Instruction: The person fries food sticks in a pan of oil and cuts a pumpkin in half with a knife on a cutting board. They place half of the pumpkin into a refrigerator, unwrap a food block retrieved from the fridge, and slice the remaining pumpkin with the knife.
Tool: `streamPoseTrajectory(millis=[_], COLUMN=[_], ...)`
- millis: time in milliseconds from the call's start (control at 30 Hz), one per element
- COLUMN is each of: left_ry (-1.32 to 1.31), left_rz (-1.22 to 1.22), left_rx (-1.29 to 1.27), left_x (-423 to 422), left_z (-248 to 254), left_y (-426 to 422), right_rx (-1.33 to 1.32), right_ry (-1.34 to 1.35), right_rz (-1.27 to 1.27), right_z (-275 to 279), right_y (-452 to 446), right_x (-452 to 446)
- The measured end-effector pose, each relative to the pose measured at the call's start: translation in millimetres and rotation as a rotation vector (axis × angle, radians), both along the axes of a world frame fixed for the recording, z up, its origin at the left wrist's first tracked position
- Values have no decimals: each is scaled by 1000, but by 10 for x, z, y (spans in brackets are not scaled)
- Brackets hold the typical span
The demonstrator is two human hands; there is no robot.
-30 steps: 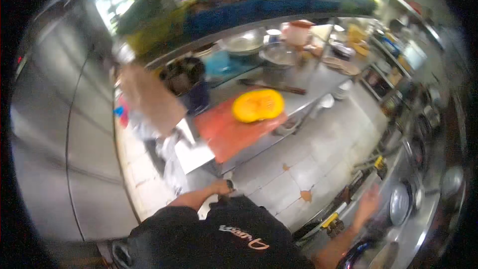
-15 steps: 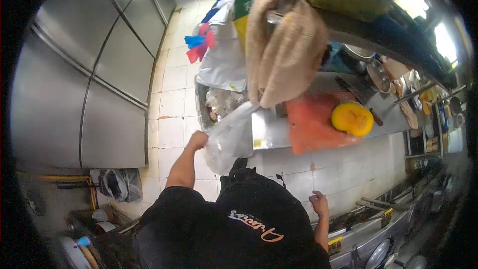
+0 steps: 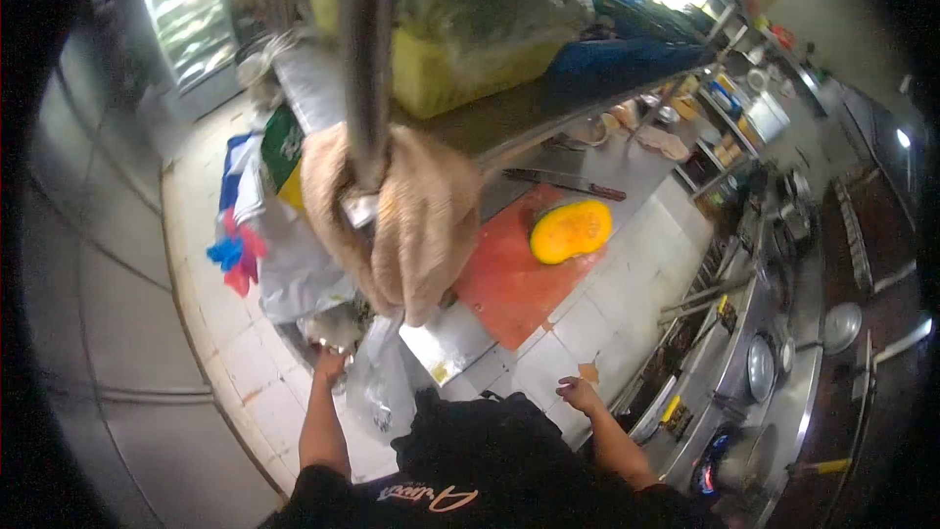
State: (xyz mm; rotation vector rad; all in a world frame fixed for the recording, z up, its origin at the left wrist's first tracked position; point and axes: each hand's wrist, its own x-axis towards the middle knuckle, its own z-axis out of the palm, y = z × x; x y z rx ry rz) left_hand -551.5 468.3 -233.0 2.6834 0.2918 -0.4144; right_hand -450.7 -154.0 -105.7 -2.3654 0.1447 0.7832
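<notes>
My left hand (image 3: 333,364) is low at the left, its fingers curled at the rim of a bin packed with rubbish (image 3: 331,329). Just right of it hangs a clear plastic bag (image 3: 380,387). What the fingers hold, if anything, I cannot make out. My right hand (image 3: 580,395) hovers over the floor in front of the counter, loosely bent with fingers apart and nothing in it. Beyond it, a cut half of pumpkin (image 3: 571,232), orange flesh upward, rests on a red cutting board (image 3: 509,279). A long knife (image 3: 563,182) lies behind the pumpkin.
A beige towel (image 3: 421,216) hangs on the metal post (image 3: 366,59) ahead. A yellow crate (image 3: 460,73) sits on the shelf above the counter. The stove (image 3: 754,392) runs along my right, with a lit burner (image 3: 713,465). Steel cabinet doors (image 3: 108,284) stand at left.
My view has turned to the right, so the counter, towel and pumpkin sit further left. My left hand has shifted from the plastic bag's outer edge to the bin's rim. My right hand remains raised.
</notes>
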Motion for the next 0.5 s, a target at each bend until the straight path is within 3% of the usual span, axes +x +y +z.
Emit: streamPoseTrajectory(millis=[33, 67, 133, 200, 267, 333, 367, 433, 467, 500], left_ry=[-29, 149, 128, 194, 258, 311, 353, 235, 446, 674], left_rz=[160, 359, 505, 470, 403, 308, 200, 209, 148, 325], left_rx=[-150, -111, -239, -183, -180, -227, -125, 9, 16, -165], left_x=[12, -23, -24, -103, -166, -163, -205, -370, -357, -337], left_z=[-111, -242, 447, 647, 907, 1229, 1218, 1250, 1202, 1220], left_y=[-50, -53, -386, -522, -662, -783, -797, -916, -920, -999], right_rx=[-24, -1, 49, 76, 110, 119, 126, 149, 166, 183], right_ry=[-29, -70, -125, 104, 137, 167, 178, 192, 165, 139], right_rz=[-4, 48, 155, -191, -224, -135, -86, 22, 31, 40], right_z=[-64, -127, -331, -186, -109, -660, -888, -779, -844, -877], right_y=[-45, -91, -259, -152, -133, -411, -535, -594, -654, -698], right_x=[35, 43, -74, -163, -250, -389, -427, -451, -398, -339])
